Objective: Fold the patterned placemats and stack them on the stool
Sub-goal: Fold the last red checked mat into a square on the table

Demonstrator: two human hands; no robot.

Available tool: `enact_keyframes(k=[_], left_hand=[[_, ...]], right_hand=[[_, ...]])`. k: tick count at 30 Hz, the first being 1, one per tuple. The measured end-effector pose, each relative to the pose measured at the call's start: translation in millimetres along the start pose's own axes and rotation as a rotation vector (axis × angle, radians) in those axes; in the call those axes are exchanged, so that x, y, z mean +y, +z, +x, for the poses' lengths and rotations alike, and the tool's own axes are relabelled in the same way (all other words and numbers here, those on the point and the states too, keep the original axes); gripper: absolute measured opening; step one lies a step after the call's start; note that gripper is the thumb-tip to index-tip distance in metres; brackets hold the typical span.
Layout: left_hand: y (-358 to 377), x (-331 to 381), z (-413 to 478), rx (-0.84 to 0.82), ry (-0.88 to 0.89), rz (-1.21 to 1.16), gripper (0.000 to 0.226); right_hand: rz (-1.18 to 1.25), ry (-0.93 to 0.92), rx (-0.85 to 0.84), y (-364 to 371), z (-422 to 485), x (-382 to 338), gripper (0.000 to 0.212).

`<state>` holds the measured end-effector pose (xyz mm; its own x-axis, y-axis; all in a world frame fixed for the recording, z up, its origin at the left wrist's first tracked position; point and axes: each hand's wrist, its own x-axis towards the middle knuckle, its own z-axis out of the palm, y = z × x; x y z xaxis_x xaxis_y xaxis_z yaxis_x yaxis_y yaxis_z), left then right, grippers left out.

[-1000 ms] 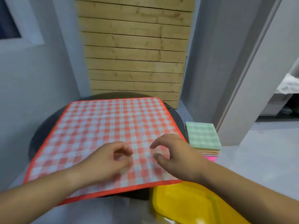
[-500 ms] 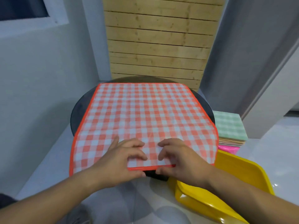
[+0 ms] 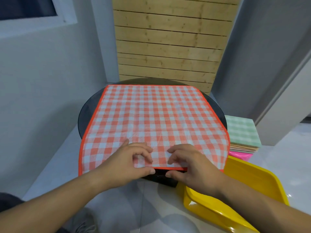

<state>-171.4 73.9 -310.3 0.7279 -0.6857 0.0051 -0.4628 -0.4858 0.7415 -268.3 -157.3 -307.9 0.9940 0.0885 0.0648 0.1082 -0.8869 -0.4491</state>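
the red-and-white checked cloth placemat (image 3: 151,118) hides most of the round dark table (image 3: 87,113). left hand (image 3: 127,162) and right hand (image 3: 190,163): each grip clamped on its near hem. right, a green-topped folded stack (image 3: 242,130) covers the pink stool (image 3: 240,156); yellow plastic tray (image 3: 252,182) cut off.

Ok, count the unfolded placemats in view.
1: the red checked placemat spread over the table, left hand and right hand pinching its near edge. The folded stack could hide more.

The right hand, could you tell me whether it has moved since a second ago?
Yes. The right hand came back toward the person, from atop the red checked placemat to its near edge, which it now pinches.
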Motion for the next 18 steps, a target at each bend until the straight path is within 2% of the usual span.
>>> enact_keyframes(k=[6,12,18], left_hand=[[-5,10,0,0.028,-0.073,-0.101,0.007],[-26,28,2,0.076,-0.073,-0.188,0.009],[-70,49,27,0.167,0.002,-0.053,0.008]], right_hand=[[0.071,-0.009,0.098,-8,0,2,0.011],[0.101,-0.038,0.255,-30,3,-6,0.008],[-0.034,-0.018,0.409,-66,29,-16,0.008]])
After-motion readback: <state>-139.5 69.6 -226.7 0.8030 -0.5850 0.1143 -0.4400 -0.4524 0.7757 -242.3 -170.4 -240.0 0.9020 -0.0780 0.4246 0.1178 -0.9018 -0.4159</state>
